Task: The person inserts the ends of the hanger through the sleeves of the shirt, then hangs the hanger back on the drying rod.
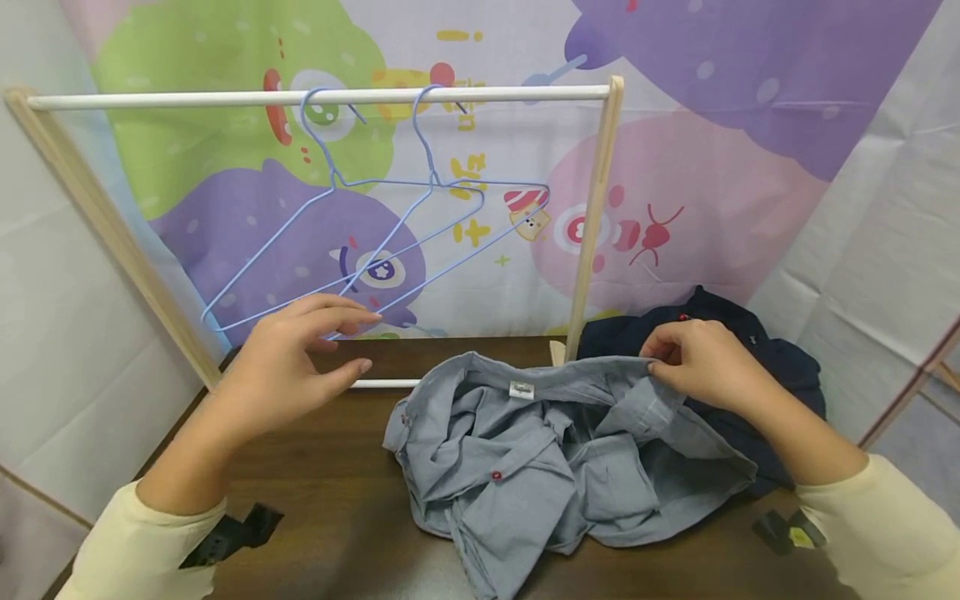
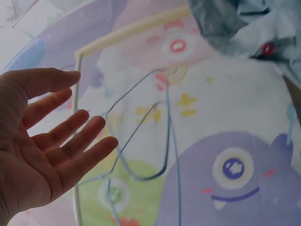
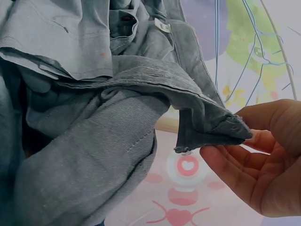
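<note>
A grey shirt (image 1: 517, 467) with red buttons and a white label lies crumpled, its collar held up off the table. My right hand (image 1: 701, 362) pinches one collar corner between thumb and fingers; the right wrist view shows that collar tip (image 3: 221, 125) in the grip. To the left, my left hand (image 1: 292, 358) is in the air with fingers relaxed and holding nothing; its spread fingers (image 2: 70, 146) show in the left wrist view. Beyond it, two blue wire hangers (image 1: 431, 179) hang from the white rail (image 1: 225, 98).
A dark navy garment (image 1: 780, 350) lies folded behind the shirt at the right. The rack's wooden posts (image 1: 596, 208) stand at the back of the brown table (image 1: 322, 500). A cartoon-print cloth (image 1: 697, 183) covers the wall behind.
</note>
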### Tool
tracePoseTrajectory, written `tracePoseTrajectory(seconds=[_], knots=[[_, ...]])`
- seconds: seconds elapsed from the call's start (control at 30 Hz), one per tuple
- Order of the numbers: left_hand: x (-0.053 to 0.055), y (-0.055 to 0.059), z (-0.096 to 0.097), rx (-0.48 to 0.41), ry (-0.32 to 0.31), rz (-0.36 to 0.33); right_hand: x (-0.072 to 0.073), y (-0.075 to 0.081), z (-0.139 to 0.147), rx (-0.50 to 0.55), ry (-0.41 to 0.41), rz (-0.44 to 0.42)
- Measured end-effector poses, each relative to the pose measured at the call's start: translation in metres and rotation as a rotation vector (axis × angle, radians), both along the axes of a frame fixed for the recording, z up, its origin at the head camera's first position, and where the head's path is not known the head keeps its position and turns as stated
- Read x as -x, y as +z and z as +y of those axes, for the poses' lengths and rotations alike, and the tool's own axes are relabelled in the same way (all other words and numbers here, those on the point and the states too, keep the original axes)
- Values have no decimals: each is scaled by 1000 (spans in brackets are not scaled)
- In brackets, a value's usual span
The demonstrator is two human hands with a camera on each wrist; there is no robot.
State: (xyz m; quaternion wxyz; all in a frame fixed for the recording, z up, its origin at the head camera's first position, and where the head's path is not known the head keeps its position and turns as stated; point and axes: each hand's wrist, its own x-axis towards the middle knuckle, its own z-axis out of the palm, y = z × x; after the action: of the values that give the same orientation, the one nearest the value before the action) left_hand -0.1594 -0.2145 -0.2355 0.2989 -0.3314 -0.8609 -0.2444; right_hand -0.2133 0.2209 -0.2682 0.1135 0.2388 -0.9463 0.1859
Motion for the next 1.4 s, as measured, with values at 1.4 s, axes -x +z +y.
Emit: tracePoseTrajectory(seconds=[1.4], knots=[[46, 48, -85, 79, 525, -115, -5, 5, -3, -40, 30, -43]])
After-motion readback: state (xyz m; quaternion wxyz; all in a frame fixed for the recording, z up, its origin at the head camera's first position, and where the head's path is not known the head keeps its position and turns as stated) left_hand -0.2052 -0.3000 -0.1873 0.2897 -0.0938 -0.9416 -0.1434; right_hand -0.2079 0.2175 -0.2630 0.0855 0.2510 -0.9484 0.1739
